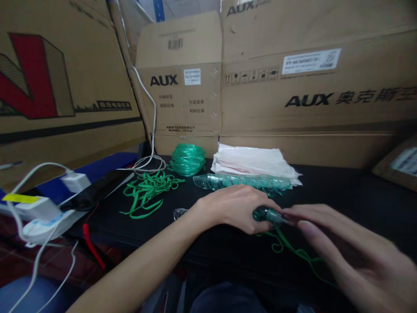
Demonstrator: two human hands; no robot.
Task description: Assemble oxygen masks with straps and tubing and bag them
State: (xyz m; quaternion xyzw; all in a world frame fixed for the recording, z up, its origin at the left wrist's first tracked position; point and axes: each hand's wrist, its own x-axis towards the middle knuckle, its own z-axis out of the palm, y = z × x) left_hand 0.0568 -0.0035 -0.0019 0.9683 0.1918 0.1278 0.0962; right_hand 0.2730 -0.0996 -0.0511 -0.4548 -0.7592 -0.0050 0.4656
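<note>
Over the table's front part, my left hand (pixel 239 206) is closed around a small green see-through plastic piece (pixel 265 214) with a pale, clear tip. My right hand (pixel 339 243) has its thumb and fingers pinched together at that tip; what lies between the fingertips is hidden. Thin green strands (pixel 293 248) dangle below the piece and run toward my right palm. Just beyond my left hand lies a long clear plastic sleeve (pixel 237 181) with curled green loops along it. Part of a thin wire coil (pixel 179 213) shows beside my left forearm.
A green tubing coil (pixel 188 159) and a heap of flat green strips (pixel 148 191) lie left of the sleeve. White sheets (pixel 254 158) are stacked behind it. Cardboard boxes (pixel 185 95) wall the back. White chargers and a power strip (pixel 48 221) with cables are at left.
</note>
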